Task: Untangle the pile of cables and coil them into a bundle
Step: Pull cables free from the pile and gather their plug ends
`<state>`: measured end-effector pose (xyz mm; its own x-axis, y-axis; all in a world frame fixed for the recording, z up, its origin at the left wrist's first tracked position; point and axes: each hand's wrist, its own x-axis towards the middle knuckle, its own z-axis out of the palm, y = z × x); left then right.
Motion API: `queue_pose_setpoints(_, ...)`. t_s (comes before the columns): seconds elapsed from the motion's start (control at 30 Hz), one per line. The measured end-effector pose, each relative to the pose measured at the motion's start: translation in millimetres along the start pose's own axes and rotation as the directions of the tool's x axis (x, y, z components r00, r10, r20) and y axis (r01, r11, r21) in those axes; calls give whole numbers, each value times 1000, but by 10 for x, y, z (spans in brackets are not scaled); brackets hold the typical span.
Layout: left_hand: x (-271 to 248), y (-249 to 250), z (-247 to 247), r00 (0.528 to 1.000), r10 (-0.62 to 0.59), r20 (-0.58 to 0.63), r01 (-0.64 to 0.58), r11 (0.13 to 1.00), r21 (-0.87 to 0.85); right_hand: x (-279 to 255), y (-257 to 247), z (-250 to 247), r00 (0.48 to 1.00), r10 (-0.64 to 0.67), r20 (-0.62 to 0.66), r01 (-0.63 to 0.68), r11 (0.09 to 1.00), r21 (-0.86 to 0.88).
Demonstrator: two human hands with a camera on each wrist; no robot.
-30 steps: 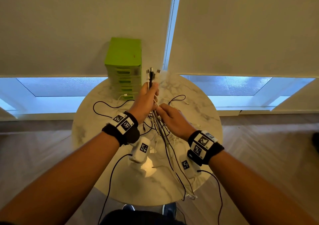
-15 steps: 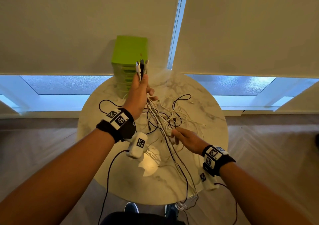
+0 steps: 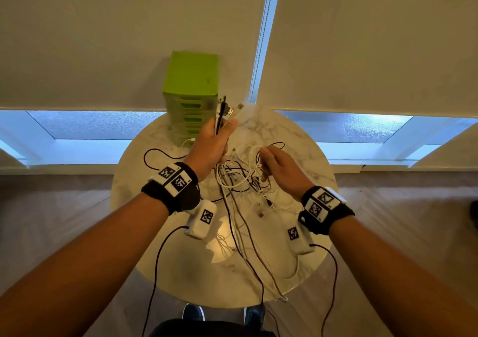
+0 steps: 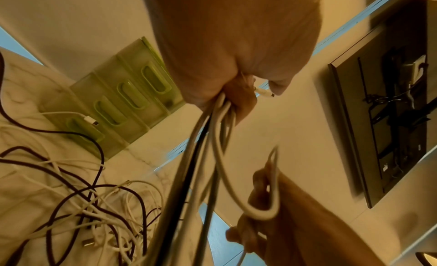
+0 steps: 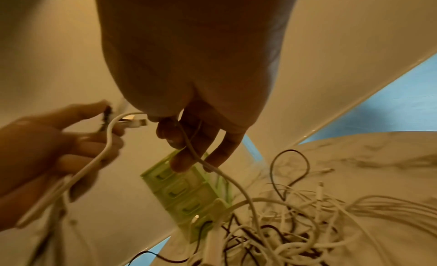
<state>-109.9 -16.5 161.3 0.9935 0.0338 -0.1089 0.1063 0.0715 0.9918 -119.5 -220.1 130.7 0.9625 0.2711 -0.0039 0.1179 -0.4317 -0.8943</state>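
A tangle of white and black cables [image 3: 245, 179] lies in the middle of the round marble table [image 3: 305, 140]. My left hand [image 3: 214, 140] is raised over it and grips a bundle of cable ends [image 4: 208, 131], with the plugs [image 3: 225, 109] sticking out above the fist. The strands hang from that fist down across the table and over its near edge. Just right of it, my right hand [image 3: 274, 163] pinches a white cable [image 5: 189, 144], which runs between its fingers. That cable loops [image 4: 260, 210] back up into the left fist.
A green drawer unit [image 3: 191, 88] stands at the table's far edge, right behind the left hand, with a white plug [image 4: 91, 120] lying at its base. Window blinds hang close behind it. Black sensor leads trail from both wrists over the table's near edge.
My right hand has come up from the near side of the pile towards the left fist, lifting a white cable. The left hand still grips the bundle, held a little lower.
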Motion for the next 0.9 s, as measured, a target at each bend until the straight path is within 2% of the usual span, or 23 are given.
queue_pose_setpoints(0.13, -35, -37, 59, 998, -16, 63, 15, 999, 31, 36, -175, 76, 994, -87, 64, 94, 989, -113)
queue_pose_setpoints(0.37, -90, -120, 68, 991, -39, 125, 24, 993, 116, 88, -375, -2, 995, -102, -19, 101, 993, -57)
queue_pose_setpoints(0.47, -95, -82, 78, 994, -21, 108, 11, 996, 91, 124, -294, -7, 991, -68, 115, 70, 997, -17)
queue_pose_setpoints(0.53, -81, -24, 90, 998, -16, 61, 15, 1000, 10, 106, -126, 38, 956, -35, 291, 65, 993, -94)
queue_pose_setpoints(0.63, -16, 87, 76, 999, -32, 6, 33, 989, -146, -12, 322, 138, 838, 113, 534, 44, 961, -273)
queue_pose_setpoints(0.7, 10, 166, 44, 999, -29, -21, 23, 974, -224, -97, 669, 178, 789, 232, 569, 8, 922, -387)
queue_pose_setpoints(0.73, 15, 203, 20, 998, -31, -45, 20, 972, -235, -127, 794, 181, 783, 261, 565, -6, 911, -413)
queue_pose_setpoints(0.8, 14, 248, -34, 994, -27, -108, 8, 986, -168, -143, 928, 154, 799, 260, 543, -25, 916, -401)
queue_pose_setpoints(0.9, 21, 247, -135, 987, -2, -160, -16, 994, -112, -95, 917, 63, 879, 211, 429, -52, 934, -353)
